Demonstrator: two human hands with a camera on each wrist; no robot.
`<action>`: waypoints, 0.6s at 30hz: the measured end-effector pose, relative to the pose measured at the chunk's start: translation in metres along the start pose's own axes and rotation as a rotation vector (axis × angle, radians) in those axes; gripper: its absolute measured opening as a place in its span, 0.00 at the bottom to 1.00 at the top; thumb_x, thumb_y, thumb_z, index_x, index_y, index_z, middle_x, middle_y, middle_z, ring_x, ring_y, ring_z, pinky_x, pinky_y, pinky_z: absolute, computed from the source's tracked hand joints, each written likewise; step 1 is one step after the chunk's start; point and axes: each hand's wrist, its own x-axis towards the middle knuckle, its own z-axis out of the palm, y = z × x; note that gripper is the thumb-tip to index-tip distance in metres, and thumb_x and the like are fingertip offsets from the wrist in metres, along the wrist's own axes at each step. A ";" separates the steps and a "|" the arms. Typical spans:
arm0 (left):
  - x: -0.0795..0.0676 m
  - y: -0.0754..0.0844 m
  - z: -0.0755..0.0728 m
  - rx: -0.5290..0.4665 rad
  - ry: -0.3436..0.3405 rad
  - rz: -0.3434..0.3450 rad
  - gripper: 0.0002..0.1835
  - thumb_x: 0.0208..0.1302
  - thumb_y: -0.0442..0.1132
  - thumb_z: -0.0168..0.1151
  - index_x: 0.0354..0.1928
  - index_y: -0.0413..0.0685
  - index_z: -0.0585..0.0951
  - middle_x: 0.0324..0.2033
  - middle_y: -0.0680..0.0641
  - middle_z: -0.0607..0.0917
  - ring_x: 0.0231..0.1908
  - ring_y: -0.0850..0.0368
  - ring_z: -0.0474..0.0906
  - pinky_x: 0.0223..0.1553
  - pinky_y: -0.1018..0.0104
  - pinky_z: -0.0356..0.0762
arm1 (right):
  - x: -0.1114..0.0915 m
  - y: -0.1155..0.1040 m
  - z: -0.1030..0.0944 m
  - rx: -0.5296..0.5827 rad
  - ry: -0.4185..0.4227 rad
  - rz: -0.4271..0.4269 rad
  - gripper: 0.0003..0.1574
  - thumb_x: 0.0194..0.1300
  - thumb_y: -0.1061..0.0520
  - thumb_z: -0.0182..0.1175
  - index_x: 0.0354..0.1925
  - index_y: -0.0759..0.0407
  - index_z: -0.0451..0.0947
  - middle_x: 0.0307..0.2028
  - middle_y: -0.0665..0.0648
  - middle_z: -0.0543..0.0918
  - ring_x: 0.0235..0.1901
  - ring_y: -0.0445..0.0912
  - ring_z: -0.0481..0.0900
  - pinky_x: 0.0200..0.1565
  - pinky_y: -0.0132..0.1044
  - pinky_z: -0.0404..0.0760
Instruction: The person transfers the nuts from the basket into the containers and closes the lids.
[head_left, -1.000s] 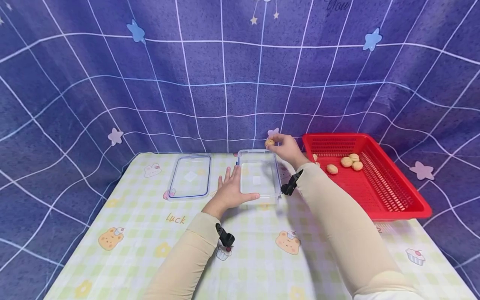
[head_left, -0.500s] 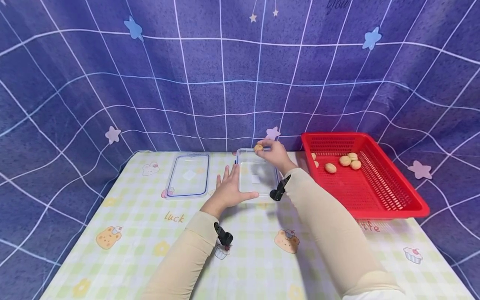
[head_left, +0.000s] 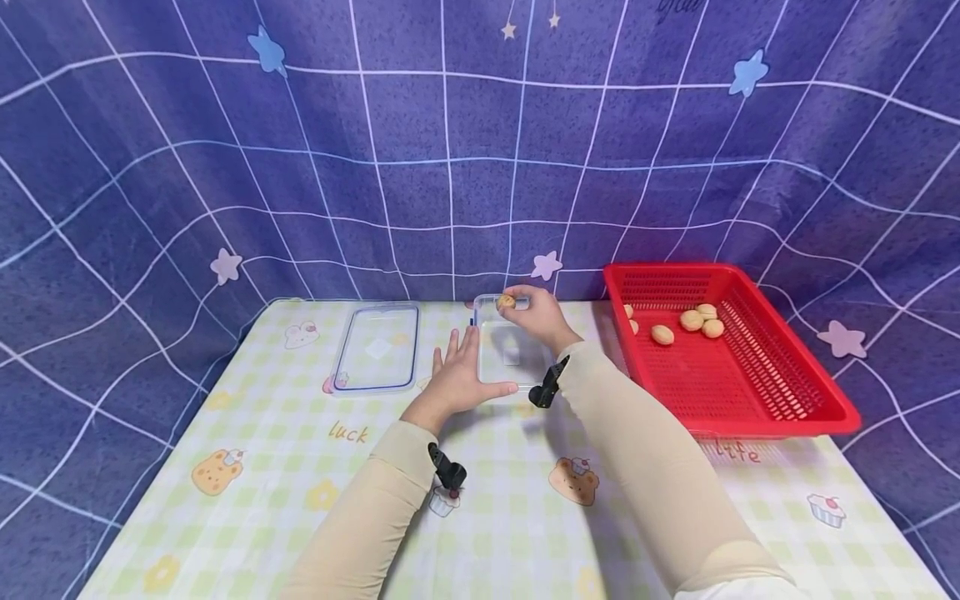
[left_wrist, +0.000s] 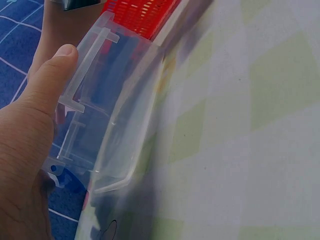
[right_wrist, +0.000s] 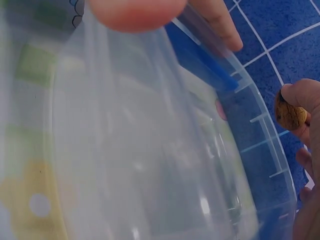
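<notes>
A clear plastic food box (head_left: 495, 354) with no lid on it stands at the table's back middle. My left hand (head_left: 456, 382) lies against it with straight, spread fingers along the left side and the thumb across the near side. In the left wrist view the thumb (left_wrist: 60, 62) touches the box near its rim. My right hand (head_left: 542, 318) pinches a walnut (head_left: 506, 302) between thumb and fingertips over the far part of the box. The right wrist view shows this walnut (right_wrist: 290, 111) beyond the box's wall (right_wrist: 270, 145). Right hand and forearm cover part of the box.
Flat on the table to the left lies the box's clear lid (head_left: 377, 350) with a blue seal. A red plastic basket (head_left: 742, 392) on the right holds several walnuts (head_left: 692, 321). A blue curtain (head_left: 480, 192) hangs right behind the table.
My right hand has moved left and slightly down with the walnut, from the box's far right corner to over its far left part. The left hand has stayed on the box.
</notes>
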 end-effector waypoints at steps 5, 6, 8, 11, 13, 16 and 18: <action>0.000 0.000 0.000 0.002 -0.009 0.001 0.70 0.52 0.77 0.64 0.81 0.42 0.41 0.80 0.44 0.42 0.78 0.47 0.26 0.74 0.35 0.30 | 0.000 -0.001 0.003 -0.021 -0.024 0.016 0.25 0.62 0.54 0.70 0.57 0.59 0.83 0.54 0.58 0.86 0.59 0.52 0.79 0.66 0.45 0.70; 0.000 0.000 0.000 0.002 -0.009 0.002 0.70 0.51 0.77 0.64 0.81 0.42 0.41 0.80 0.44 0.42 0.78 0.47 0.26 0.74 0.35 0.30 | 0.000 -0.001 0.004 -0.032 -0.030 0.020 0.25 0.62 0.53 0.70 0.57 0.58 0.83 0.54 0.57 0.86 0.59 0.52 0.79 0.66 0.45 0.70; 0.000 -0.001 0.000 -0.001 -0.004 0.005 0.70 0.51 0.77 0.64 0.81 0.42 0.41 0.80 0.43 0.43 0.78 0.47 0.26 0.74 0.35 0.31 | 0.000 0.000 0.005 -0.041 -0.040 0.029 0.24 0.62 0.53 0.70 0.56 0.57 0.83 0.54 0.57 0.86 0.59 0.52 0.79 0.66 0.44 0.70; 0.000 -0.002 0.001 0.004 -0.001 0.005 0.70 0.51 0.78 0.64 0.81 0.42 0.42 0.80 0.44 0.43 0.78 0.46 0.27 0.74 0.35 0.31 | 0.000 0.001 0.006 -0.044 -0.047 0.025 0.24 0.62 0.53 0.70 0.56 0.58 0.84 0.54 0.58 0.86 0.59 0.53 0.79 0.66 0.44 0.70; 0.001 -0.002 0.002 0.010 0.006 0.006 0.70 0.51 0.78 0.63 0.81 0.41 0.42 0.80 0.43 0.44 0.78 0.46 0.27 0.74 0.34 0.31 | 0.001 0.002 0.006 -0.047 -0.049 0.021 0.24 0.62 0.53 0.70 0.56 0.59 0.84 0.54 0.58 0.86 0.59 0.54 0.80 0.66 0.44 0.70; 0.000 -0.002 0.002 0.009 0.010 0.006 0.70 0.50 0.78 0.64 0.81 0.41 0.42 0.80 0.42 0.45 0.78 0.46 0.27 0.74 0.34 0.32 | 0.002 0.003 0.007 -0.073 -0.052 0.014 0.25 0.62 0.51 0.70 0.56 0.58 0.84 0.54 0.58 0.86 0.59 0.52 0.80 0.66 0.43 0.70; 0.000 -0.001 0.001 0.008 0.012 0.005 0.70 0.50 0.77 0.65 0.81 0.41 0.42 0.80 0.42 0.45 0.78 0.46 0.27 0.74 0.35 0.31 | 0.003 0.005 0.008 -0.101 -0.050 0.002 0.25 0.62 0.50 0.70 0.56 0.58 0.84 0.55 0.57 0.86 0.59 0.51 0.80 0.66 0.43 0.70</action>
